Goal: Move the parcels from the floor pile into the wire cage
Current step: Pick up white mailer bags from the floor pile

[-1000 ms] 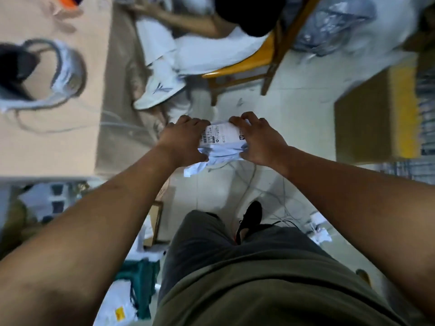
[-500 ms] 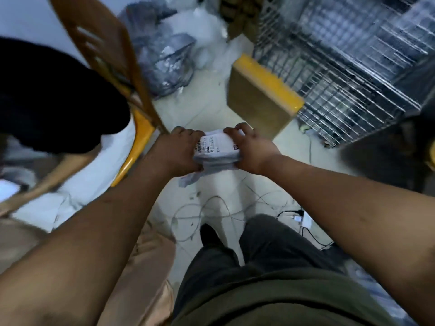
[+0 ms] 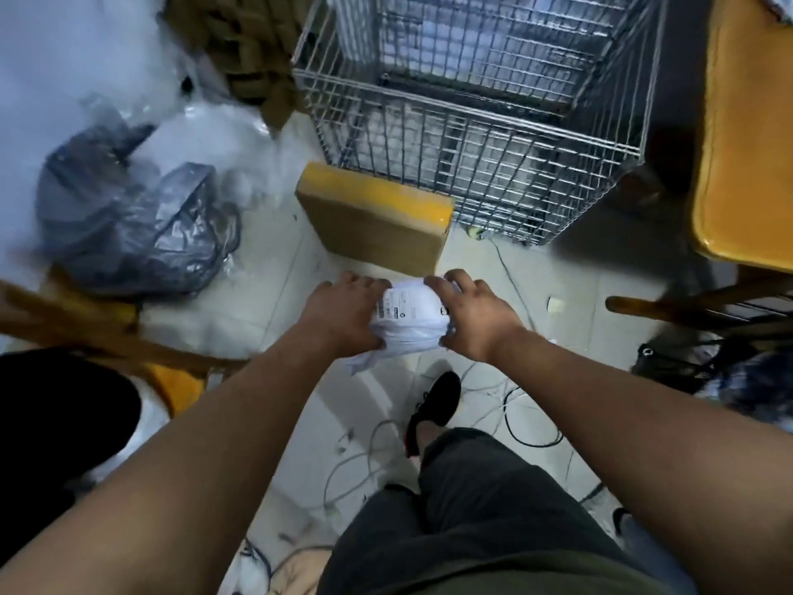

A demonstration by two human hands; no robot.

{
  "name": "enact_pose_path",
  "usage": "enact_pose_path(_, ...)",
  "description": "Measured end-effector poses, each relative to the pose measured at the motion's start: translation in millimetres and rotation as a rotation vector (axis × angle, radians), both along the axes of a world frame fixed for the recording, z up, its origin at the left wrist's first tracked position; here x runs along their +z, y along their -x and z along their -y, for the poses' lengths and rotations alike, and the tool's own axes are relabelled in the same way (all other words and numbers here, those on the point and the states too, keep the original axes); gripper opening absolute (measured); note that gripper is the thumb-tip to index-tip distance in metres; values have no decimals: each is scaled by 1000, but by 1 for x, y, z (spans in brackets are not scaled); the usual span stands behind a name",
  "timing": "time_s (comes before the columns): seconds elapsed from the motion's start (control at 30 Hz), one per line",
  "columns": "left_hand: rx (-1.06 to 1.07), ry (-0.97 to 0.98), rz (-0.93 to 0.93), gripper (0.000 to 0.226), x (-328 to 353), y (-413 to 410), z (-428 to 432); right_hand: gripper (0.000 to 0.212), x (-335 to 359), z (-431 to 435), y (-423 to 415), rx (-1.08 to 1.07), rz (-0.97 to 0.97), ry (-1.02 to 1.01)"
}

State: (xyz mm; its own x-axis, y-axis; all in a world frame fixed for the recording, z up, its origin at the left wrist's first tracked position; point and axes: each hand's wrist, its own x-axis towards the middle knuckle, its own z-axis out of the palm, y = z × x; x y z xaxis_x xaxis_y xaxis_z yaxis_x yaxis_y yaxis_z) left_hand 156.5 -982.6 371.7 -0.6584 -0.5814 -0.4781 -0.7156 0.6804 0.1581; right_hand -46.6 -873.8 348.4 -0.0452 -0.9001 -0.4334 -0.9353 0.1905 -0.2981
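A small white plastic parcel (image 3: 410, 322) with a printed barcode label is held in front of me at waist height. My left hand (image 3: 343, 311) grips its left side and my right hand (image 3: 474, 317) grips its right side. The wire cage (image 3: 480, 122) stands straight ahead, past the parcel, with pale parcels showing through its bars. A flat cardboard box (image 3: 377, 221) with a yellow taped edge leans against the cage's near side, between my hands and the cage.
Grey and clear plastic bags (image 3: 137, 216) lie on the floor at the left. A yellow-seated wooden chair (image 3: 746, 135) stands at the right, another chair (image 3: 86, 332) with a seated person at the left. Loose cables (image 3: 506, 414) trail on the tiles by my feet.
I have turned from the desk and chair towards the cage, which now fills the view ahead. Both hands have kept the same hold on the parcel throughout.
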Motion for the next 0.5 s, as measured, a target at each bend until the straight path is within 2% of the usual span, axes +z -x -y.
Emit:
enact_pose_path(0.23, -215, -19, 14, 92, -58, 97, 62, 92, -38, 23, 70, -212, 7, -66)
enact_pose_path(0.5, -388, -35, -20, 82, -135, 191, 104, 87, -104, 42, 131, -410, -28, -107)
